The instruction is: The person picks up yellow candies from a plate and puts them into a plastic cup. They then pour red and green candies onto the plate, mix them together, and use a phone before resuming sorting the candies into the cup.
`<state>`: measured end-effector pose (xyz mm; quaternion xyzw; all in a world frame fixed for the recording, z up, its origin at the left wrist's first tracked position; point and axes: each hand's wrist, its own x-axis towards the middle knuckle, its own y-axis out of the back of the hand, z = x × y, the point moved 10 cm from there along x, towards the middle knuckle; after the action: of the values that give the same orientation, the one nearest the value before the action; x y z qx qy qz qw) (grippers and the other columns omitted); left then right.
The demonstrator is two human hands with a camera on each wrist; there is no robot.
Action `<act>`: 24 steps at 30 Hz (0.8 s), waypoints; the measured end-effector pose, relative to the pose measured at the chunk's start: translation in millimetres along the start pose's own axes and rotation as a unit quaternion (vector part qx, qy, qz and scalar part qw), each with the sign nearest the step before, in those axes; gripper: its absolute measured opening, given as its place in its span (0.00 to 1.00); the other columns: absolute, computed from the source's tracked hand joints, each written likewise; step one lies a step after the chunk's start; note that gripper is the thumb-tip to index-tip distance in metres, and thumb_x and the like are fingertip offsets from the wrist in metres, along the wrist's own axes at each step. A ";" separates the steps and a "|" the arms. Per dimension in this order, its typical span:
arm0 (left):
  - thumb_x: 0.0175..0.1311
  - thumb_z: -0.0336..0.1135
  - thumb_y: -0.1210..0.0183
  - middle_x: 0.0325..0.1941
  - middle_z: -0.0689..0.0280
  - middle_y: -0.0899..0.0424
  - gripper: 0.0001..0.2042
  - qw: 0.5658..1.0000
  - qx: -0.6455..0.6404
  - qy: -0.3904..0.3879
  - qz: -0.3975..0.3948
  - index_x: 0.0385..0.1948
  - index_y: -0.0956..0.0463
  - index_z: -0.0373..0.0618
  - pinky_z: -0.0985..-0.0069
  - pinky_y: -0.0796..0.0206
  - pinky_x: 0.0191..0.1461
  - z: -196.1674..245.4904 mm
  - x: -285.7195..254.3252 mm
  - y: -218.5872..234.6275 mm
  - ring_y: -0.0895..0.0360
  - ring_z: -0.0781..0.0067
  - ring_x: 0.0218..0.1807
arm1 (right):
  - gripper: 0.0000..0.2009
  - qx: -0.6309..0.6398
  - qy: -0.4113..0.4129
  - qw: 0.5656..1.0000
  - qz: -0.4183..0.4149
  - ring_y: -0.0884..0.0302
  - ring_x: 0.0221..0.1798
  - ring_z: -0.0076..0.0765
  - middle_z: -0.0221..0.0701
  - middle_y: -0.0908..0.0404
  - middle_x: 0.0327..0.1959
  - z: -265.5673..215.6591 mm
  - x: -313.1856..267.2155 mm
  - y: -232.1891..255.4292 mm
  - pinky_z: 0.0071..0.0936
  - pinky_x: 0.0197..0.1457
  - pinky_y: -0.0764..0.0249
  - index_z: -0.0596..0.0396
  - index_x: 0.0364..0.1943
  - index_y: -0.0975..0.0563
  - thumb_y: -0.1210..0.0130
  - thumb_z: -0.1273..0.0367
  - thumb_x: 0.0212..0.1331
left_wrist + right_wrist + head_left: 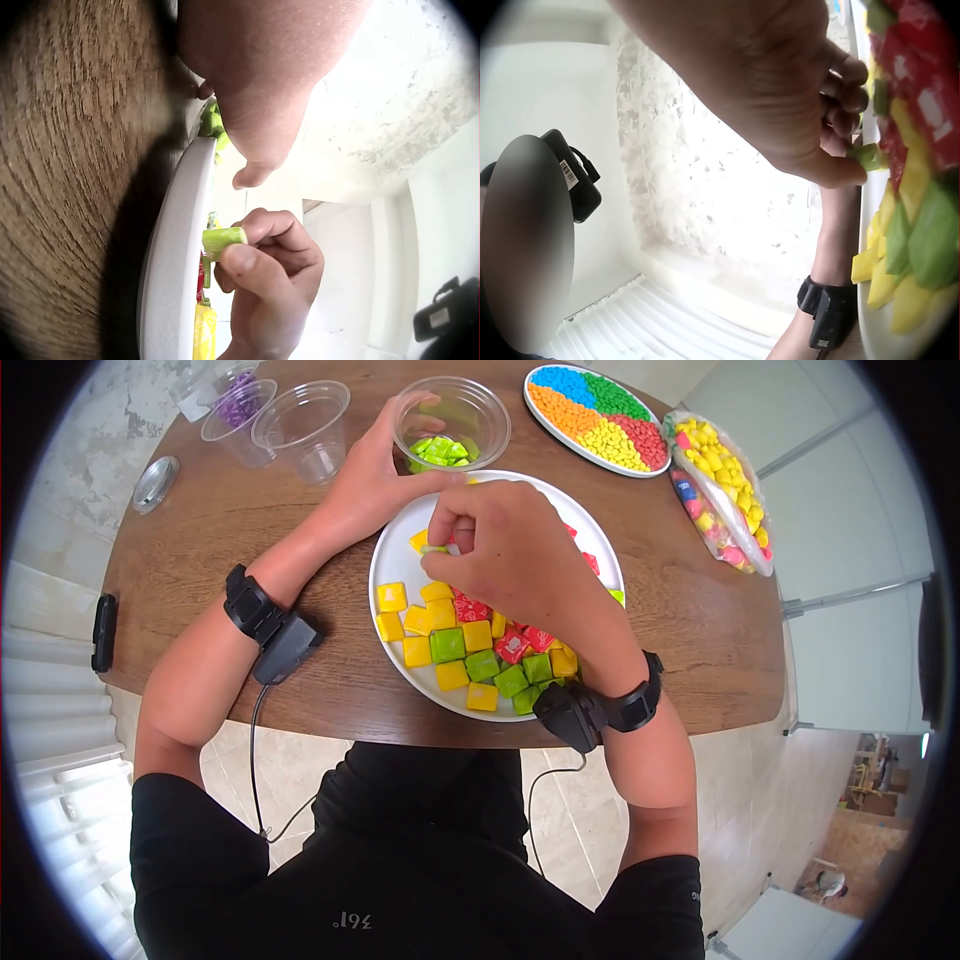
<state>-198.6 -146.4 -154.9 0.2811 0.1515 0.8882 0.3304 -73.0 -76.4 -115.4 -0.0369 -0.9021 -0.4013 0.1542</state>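
Note:
A white round plate point(393, 645) carries yellow, green and red square wrapped candies point(447, 646), most of them gathered toward its near side. Over the plate, my right hand point(515, 545) pinches a green candy point(223, 239) between thumb and forefinger. At the plate's far edge stands a clear plastic cup point(482, 422) with several green candies point(440, 451) in its bottom. My left hand point(385, 475) grips this cup, its fingers behind the wall and its thumb on the near side. In the right wrist view the pinched candy is close to the red and yellow ones.
Two more clear cups, an empty one point(322, 425) and one with purple pieces point(238, 408), stand at the far left, near a round lid point(156, 484). A plate of sorted coloured pieces point(600, 420) lies far right, beside a bag of yellow and pink candies point(725, 490).

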 end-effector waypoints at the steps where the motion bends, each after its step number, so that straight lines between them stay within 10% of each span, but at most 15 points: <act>1: 0.61 0.30 0.30 0.67 0.55 0.23 0.37 1.000 -0.006 -0.004 -0.001 0.73 0.39 0.44 0.66 0.36 0.75 -1.1 0.4 0.2 0.25 0.65 0.70 | 0.09 0.000 0.000 1.000 -0.001 0.21 0.26 0.32 0.34 0.21 0.20 -2.3 1.4 1.9 0.30 0.34 0.26 0.60 0.28 0.19 0.32 0.69 0.49; 5: 0.61 0.29 0.32 0.67 0.55 0.23 0.37 1.000 -0.009 -0.010 -0.004 0.73 0.39 0.44 0.66 0.35 0.75 -6.0 2.0 -0.9 0.26 0.65 0.71 | 0.08 0.057 -0.026 0.996 0.055 0.17 0.28 0.43 0.38 0.17 0.23 -4.9 3.5 20.4 0.37 0.36 0.23 0.58 0.27 0.19 0.33 0.69 0.49; 7: 0.55 0.41 0.25 0.60 0.55 0.16 0.42 0.998 0.012 -0.048 0.031 0.73 0.38 0.50 0.73 0.27 0.50 -5.5 2.1 4.0 0.19 0.70 0.47 | 0.07 0.063 -0.030 0.994 0.086 0.18 0.26 0.40 0.37 0.18 0.22 -3.3 3.0 26.8 0.35 0.34 0.24 0.58 0.27 0.19 0.33 0.69 0.49; 9: 0.55 0.40 0.25 0.60 0.55 0.16 0.42 0.998 0.014 -0.050 0.030 0.73 0.38 0.50 0.72 0.27 0.52 -5.4 2.2 4.0 0.18 0.69 0.50 | 0.06 0.103 -0.019 0.985 0.141 0.29 0.27 0.16 0.23 0.22 0.23 0.7 1.6 35.6 0.18 0.32 0.32 0.61 0.30 0.19 0.33 0.74 0.55; 16: 0.56 0.40 0.25 0.61 0.53 0.16 0.42 0.998 0.000 -0.054 0.029 0.73 0.39 0.48 0.66 0.28 0.64 -3.2 1.4 2.7 0.20 0.62 0.65 | 0.06 0.098 -0.006 0.978 0.183 0.25 0.30 0.16 0.24 0.19 0.27 4.9 2.0 44.8 0.17 0.35 0.27 0.61 0.32 0.18 0.32 0.74 0.56; 24: 0.54 0.41 0.24 0.60 0.53 0.16 0.43 0.997 0.033 -0.059 0.032 0.73 0.38 0.49 0.69 0.26 0.60 -0.9 1.3 4.4 0.18 0.65 0.58 | 0.06 0.130 -0.023 0.970 0.203 0.21 0.27 0.35 0.39 0.19 0.25 13.2 1.2 46.4 0.32 0.34 0.26 0.63 0.35 0.15 0.42 0.76 0.58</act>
<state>-202.2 -148.9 -153.1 0.3481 0.1519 0.8749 0.3004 -68.6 -35.5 -90.3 -0.2078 -0.9237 -0.2397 0.2150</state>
